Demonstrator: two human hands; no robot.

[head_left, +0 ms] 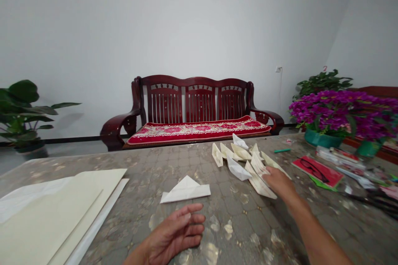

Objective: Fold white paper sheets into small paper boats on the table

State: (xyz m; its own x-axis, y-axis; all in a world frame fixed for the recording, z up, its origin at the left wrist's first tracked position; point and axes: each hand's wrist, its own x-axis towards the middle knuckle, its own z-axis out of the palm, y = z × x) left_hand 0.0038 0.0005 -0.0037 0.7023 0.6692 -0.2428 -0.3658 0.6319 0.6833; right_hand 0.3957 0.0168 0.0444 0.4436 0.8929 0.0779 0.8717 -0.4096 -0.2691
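Note:
My left hand (178, 232) rests above the table with fingers loosely curled and apart, holding nothing. Just beyond its fingertips lies a white folded paper (185, 189), a triangle with a long flat band at its base. To the right, my right hand (279, 181) reaches to a cluster of folded paper boats and closes on a lined paper boat (260, 182) at the near side; its fingertips are partly hidden. Beside it lie a white paper boat (238, 169), a cream paper boat (217, 155) and several more, close together.
Large cream and white paper sheets (62, 211) are stacked at the left of the patterned table (149, 161). On the right are a red booklet (329, 178) with glasses (314, 168), a green pen (282, 150), purple flowers (336, 109) and small clutter. A wooden bench (197, 103) stands behind.

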